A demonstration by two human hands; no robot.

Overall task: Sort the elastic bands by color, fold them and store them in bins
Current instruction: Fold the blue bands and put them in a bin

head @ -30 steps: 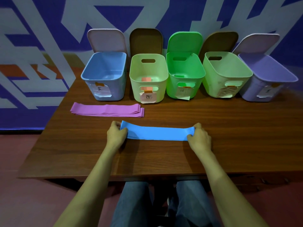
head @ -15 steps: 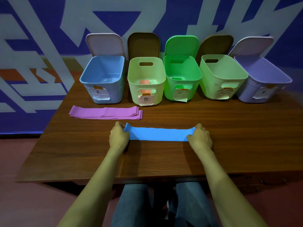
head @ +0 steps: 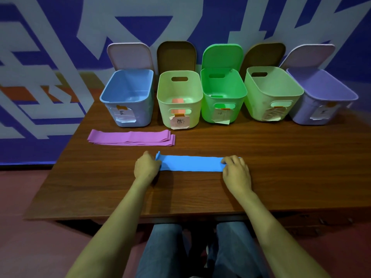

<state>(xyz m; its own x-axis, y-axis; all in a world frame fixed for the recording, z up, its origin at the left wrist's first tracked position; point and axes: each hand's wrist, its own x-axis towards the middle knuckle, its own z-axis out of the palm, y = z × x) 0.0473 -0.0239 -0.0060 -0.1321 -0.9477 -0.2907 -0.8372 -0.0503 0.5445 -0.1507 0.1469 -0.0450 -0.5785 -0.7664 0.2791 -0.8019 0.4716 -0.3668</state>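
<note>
A blue elastic band [head: 191,163] lies flat at the centre of the frame on the wooden tabletop [head: 291,167]. The left hand [head: 146,167] pinches its left end with curled fingers, and a small flap stands up beside it. The right hand [head: 236,173] grips the right end, fingers curled over it. Up and to the left lies a stack of purple elastic bands [head: 130,138]. Across the upper frame stand five open bins: blue bin [head: 145,115], pale yellow bin [head: 163,109], green bin [head: 207,112], light green bin [head: 256,105] and lavender bin [head: 301,116].
</note>
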